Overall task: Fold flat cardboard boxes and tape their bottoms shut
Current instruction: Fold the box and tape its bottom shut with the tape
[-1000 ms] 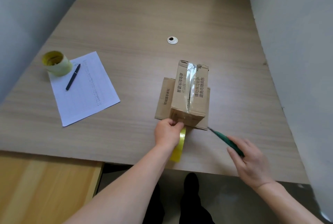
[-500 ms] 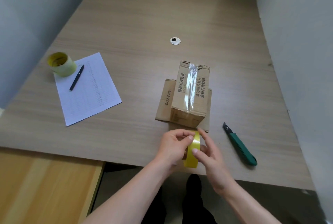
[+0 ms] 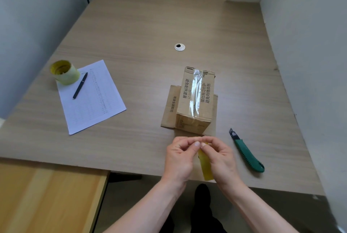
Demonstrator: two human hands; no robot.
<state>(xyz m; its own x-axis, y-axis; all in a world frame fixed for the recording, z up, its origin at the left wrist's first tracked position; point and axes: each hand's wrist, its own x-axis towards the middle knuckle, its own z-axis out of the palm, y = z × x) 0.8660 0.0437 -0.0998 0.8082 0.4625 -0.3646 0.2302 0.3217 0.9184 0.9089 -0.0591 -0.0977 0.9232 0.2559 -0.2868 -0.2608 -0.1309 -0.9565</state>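
Observation:
A small cardboard box (image 3: 195, 99) stands on the table with a strip of clear tape along its top seam and its flaps spread flat underneath. Just in front of it, my left hand (image 3: 179, 155) and my right hand (image 3: 219, 155) meet over the table's front edge. Both pinch the top of a yellow tape roll (image 3: 205, 165) held on edge between them. A green utility knife (image 3: 247, 152) lies on the table to the right of my right hand, blade pointing away.
A second yellow tape roll (image 3: 64, 72) stands at the left on a printed sheet of paper (image 3: 92, 95) with a black pen (image 3: 80, 85). A round cable grommet (image 3: 179, 47) sits mid-table. Walls close in left and right. A lower wooden surface (image 3: 47, 199) lies at front left.
My right hand put the knife down on the table and joined my left hand on the tape roll. Both hands' fingertips have closed in on the top of the roll.

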